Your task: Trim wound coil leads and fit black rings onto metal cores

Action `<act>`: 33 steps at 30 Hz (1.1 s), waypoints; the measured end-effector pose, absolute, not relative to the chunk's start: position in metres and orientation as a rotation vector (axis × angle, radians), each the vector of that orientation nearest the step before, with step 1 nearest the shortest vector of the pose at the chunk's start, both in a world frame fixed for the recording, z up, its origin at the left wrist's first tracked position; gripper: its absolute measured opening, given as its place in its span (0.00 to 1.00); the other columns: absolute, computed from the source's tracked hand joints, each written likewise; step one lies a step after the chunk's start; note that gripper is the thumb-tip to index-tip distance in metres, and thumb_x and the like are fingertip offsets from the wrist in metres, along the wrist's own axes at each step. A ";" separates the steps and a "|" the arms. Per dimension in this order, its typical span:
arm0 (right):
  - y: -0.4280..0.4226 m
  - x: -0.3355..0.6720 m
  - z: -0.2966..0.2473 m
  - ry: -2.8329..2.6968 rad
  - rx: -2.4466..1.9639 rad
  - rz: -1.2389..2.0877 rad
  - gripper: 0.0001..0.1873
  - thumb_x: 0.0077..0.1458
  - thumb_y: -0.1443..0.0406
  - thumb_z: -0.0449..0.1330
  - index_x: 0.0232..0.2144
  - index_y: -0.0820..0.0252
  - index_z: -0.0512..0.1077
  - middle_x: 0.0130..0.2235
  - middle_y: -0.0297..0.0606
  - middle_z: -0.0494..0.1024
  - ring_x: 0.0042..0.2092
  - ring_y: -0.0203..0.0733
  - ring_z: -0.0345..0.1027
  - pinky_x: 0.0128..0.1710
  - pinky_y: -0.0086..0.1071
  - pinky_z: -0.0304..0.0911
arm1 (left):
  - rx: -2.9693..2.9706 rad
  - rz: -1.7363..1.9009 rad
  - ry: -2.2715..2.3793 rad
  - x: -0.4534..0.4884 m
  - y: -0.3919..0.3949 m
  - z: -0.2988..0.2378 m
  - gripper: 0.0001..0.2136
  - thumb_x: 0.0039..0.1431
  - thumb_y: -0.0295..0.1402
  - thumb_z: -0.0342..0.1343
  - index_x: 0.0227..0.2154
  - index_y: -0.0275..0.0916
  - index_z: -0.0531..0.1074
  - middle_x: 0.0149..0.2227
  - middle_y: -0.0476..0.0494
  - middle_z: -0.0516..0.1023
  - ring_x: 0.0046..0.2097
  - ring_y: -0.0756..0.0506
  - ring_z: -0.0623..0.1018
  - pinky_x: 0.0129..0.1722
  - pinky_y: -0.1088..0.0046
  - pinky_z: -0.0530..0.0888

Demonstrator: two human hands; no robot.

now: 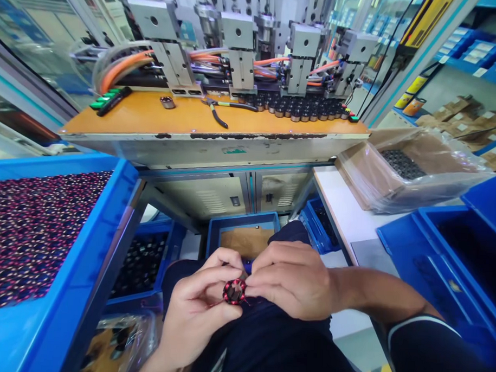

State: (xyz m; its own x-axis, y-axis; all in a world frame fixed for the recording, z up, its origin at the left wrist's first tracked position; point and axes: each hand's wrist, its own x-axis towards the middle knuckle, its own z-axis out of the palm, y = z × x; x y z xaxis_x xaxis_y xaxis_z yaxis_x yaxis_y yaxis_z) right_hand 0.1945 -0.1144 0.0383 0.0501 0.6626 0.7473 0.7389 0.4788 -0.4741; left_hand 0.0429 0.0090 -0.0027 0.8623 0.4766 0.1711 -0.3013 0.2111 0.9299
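Observation:
A small wound motor stator [228, 296], a ring with red wire coils and an open centre, is held over my lap. My left hand [199, 306] grips it from the left, thumb below and fingers above. From the right, my right hand [291, 280] is closed, its thumb and fingertips pinching at the ring's edge. A thin red wire end sticks out at the lower right of the ring. What lies between the right fingertips is partly hidden.
Pliers [218, 106], a single metal ring part [168, 102] and rows of dark round parts [303, 109] lie on the orange bench [132, 119] under the machine. A blue bin [88, 224] of wound stators stands left; a lined cardboard box [366, 179] stands right.

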 end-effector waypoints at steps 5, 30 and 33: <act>-0.113 0.185 0.031 -1.520 -1.270 -0.060 0.07 0.65 0.69 0.56 0.34 0.63 0.72 0.32 0.39 0.77 0.33 0.32 0.72 0.35 0.24 0.70 | 1.388 0.688 0.176 0.042 0.007 0.000 0.20 0.46 0.23 0.69 0.42 0.50 0.81 0.42 0.43 0.76 0.41 0.46 0.77 0.35 0.76 0.76; -0.115 0.180 0.031 -1.494 -1.315 -0.189 0.08 0.64 0.69 0.56 0.31 0.65 0.71 0.29 0.39 0.76 0.31 0.32 0.70 0.32 0.24 0.69 | 1.115 0.653 0.013 0.038 0.004 0.007 0.15 0.46 0.34 0.72 0.27 0.39 0.68 0.41 0.48 0.79 0.39 0.48 0.81 0.43 0.72 0.80; -0.115 0.179 0.029 -1.536 -1.235 -0.229 0.09 0.65 0.69 0.56 0.31 0.65 0.71 0.29 0.38 0.75 0.31 0.33 0.71 0.33 0.25 0.70 | 1.041 0.644 -0.018 0.038 0.004 0.004 0.15 0.45 0.37 0.71 0.28 0.41 0.70 0.38 0.49 0.81 0.48 0.42 0.81 0.51 0.65 0.77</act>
State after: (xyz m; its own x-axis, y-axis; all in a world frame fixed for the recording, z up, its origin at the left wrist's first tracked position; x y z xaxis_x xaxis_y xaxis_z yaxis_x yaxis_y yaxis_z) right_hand 0.1795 -0.1148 0.0295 0.1410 0.5700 0.8095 0.7810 0.4385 -0.4448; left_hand 0.0375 0.0041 0.0038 0.8172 0.4868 0.3087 -0.5028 0.3402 0.7946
